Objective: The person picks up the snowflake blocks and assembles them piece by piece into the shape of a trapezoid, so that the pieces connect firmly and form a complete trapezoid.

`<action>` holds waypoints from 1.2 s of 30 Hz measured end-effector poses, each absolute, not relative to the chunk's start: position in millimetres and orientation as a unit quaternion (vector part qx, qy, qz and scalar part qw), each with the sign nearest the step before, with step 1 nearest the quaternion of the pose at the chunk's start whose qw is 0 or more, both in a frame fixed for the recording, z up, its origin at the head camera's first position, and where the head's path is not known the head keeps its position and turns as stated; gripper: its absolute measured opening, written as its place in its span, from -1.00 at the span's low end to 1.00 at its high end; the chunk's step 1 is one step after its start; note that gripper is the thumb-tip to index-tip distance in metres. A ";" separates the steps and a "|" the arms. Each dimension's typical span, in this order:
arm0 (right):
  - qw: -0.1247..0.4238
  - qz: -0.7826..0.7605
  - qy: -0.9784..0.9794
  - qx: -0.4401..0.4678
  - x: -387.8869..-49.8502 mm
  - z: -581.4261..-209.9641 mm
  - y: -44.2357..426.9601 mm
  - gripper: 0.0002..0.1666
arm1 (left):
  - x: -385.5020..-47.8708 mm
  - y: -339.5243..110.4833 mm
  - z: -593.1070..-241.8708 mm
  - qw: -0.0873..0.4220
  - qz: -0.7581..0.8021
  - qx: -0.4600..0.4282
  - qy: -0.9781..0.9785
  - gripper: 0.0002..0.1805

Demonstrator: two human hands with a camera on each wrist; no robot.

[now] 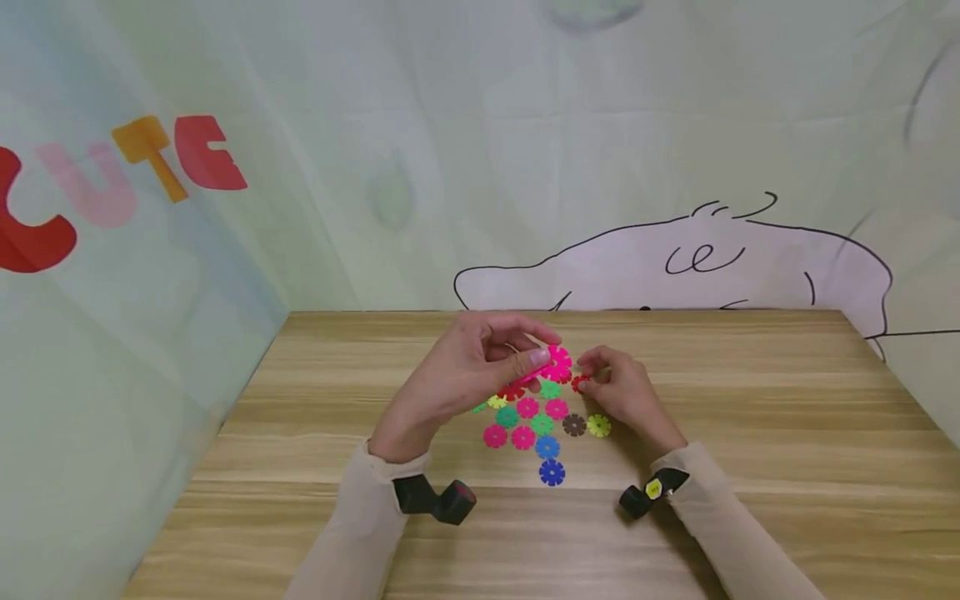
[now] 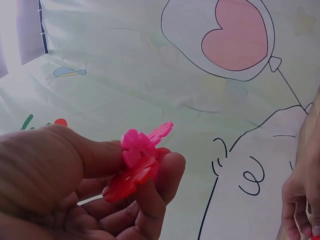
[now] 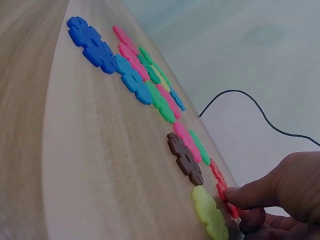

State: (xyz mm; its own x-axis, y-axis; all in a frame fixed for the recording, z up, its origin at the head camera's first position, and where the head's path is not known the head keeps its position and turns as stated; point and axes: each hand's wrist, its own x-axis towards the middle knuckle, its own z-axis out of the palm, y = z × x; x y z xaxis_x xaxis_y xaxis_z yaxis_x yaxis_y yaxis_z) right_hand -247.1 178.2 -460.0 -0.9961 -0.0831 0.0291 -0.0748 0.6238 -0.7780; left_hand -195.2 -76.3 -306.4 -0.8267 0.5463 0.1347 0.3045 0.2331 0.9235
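Observation:
My left hand (image 1: 480, 371) is raised above the table, pinching a small cluster of notched plastic discs between thumb and fingers. In the left wrist view the cluster shows pink discs (image 2: 135, 147) slotted together with a red disc (image 2: 131, 179). My right hand (image 1: 618, 387) is low at the right side of the spread discs. Its thumb and fingers pinch the edge of another red disc (image 3: 230, 205) at the tabletop. Nearest to that hand lie a yellow-green disc (image 3: 210, 212) and a brown disc (image 3: 185, 159).
Several loose discs lie flat on the wooden table (image 1: 750, 400), among them a dark blue disc (image 1: 552, 472), a lighter blue disc (image 1: 547, 447), pink discs (image 1: 495, 436) and green discs (image 1: 507, 417). A printed curtain (image 1: 390, 150) hangs behind the table.

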 end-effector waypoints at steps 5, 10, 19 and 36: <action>0.011 -0.435 0.899 -0.046 -246.2 -460.6 176.5 -0.66 | -194.1 -77.8 -307.5 0.107 0.555 0.273 0.779 -0.72; 0.015 -0.429 0.902 -0.048 -245.4 -460.7 175.2 -0.65 | -193.2 -78.9 -308.7 0.110 0.557 0.268 0.778 -0.71; 0.032 -0.416 0.907 -0.056 -243.9 -455.8 175.4 -0.58 | -194.3 -75.5 -308.0 0.105 0.546 0.265 0.788 -0.71; -0.018 -0.485 0.873 -0.059 -244.0 -457.2 181.3 -0.74 | -195.6 -73.8 -306.2 0.116 0.554 0.262 0.782 -0.70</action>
State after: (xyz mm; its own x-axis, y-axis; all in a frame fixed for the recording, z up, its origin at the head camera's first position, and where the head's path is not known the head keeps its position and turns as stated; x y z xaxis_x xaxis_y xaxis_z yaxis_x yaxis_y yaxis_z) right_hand -244.0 181.3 -457.2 -0.9925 -0.0856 0.0875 -0.1196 0.5235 -0.8436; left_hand -195.6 -73.8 -306.2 -0.8351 0.5392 0.1088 0.2812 0.2486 0.9269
